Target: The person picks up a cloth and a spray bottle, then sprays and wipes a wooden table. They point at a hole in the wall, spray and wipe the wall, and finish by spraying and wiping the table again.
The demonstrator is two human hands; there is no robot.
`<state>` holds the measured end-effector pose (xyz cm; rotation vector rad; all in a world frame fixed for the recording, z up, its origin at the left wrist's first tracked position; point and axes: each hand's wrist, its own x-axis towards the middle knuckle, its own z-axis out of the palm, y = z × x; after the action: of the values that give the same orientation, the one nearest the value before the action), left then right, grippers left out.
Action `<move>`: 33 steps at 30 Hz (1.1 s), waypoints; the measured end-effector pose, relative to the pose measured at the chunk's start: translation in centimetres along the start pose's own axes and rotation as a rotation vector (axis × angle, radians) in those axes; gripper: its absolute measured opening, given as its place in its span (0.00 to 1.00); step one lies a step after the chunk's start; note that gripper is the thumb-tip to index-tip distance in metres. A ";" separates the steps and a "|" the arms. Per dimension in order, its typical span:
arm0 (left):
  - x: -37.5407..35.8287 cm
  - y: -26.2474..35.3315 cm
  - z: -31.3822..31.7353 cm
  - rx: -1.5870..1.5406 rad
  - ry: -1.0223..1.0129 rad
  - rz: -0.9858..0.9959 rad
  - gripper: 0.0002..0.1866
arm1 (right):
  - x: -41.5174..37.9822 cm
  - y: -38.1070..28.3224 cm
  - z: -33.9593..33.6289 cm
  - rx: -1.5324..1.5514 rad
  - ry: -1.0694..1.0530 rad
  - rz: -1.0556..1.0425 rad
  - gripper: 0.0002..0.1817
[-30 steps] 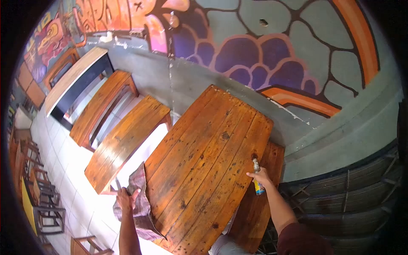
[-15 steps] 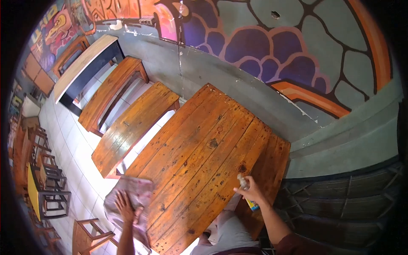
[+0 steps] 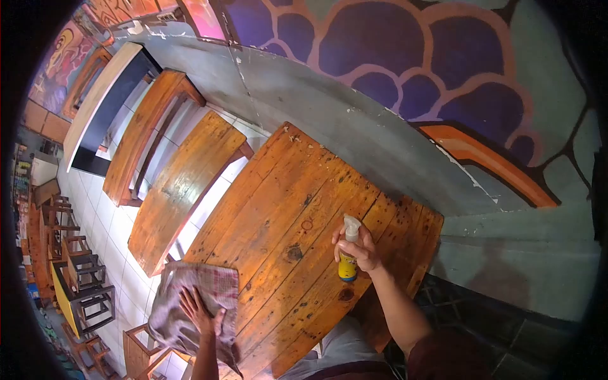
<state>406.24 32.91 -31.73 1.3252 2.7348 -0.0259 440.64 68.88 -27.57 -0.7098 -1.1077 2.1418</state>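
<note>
My right hand (image 3: pixel 358 247) grips a spray bottle (image 3: pixel 347 268) with a clear-white nozzle and a yellow body, blue at its base. It is held over the wooden table (image 3: pixel 266 221), whose planks show dark knots. Spread flat, my left hand (image 3: pixel 201 311) lies on a greyish-pink checked cloth (image 3: pixel 218 278). The cloth covers the table's left edge, and part of it hangs over the side. Fingers of the left hand are apart and rest on top of the fabric.
Left of the table stands a wooden bench (image 3: pixel 183 183), with another bench (image 3: pixel 145 133) and a pale-topped table (image 3: pixel 101 95) beyond. A painted wall (image 3: pixel 304 101) borders the far side. Stools (image 3: pixel 82 278) stand on the white tiled floor at far left.
My right hand has moved up and inward over the table with the spray bottle, which is now more upright. My left hand and the cloth have shifted slightly right. The view has turned.
</note>
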 end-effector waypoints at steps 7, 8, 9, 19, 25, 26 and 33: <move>3.2 0.2 -0.3 -0.008 0.023 0.022 0.63 | 2.6 -1.5 -0.3 0.088 0.065 0.094 0.20; 3.2 0.0 -0.1 0.007 0.014 0.021 0.63 | 2.6 -0.8 -1.0 0.080 0.047 0.093 0.19; 3.2 0.0 -0.1 0.007 0.012 0.023 0.63 | 2.7 -0.5 -1.4 0.071 0.029 0.095 0.18; 6.0 7.7 0.2 0.057 0.007 0.022 0.63 | 1.8 -1.2 -3.1 0.163 0.165 0.103 0.15; 16.8 28.3 0.3 -0.002 0.037 0.027 0.44 | -1.9 -3.2 -5.5 0.156 0.366 0.032 0.14; 19.2 32.0 0.1 -0.018 0.038 0.027 0.41 | -2.4 -3.3 -6.1 0.135 0.362 0.023 0.17; 26.5 44.4 1.0 -0.271 -0.017 0.550 0.37 | -3.0 -6.1 -6.7 -0.032 0.399 -0.034 0.27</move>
<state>424.79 81.10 -34.04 1.9071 2.1655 0.3572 448.98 72.94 -25.30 -1.0683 -0.9304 1.8485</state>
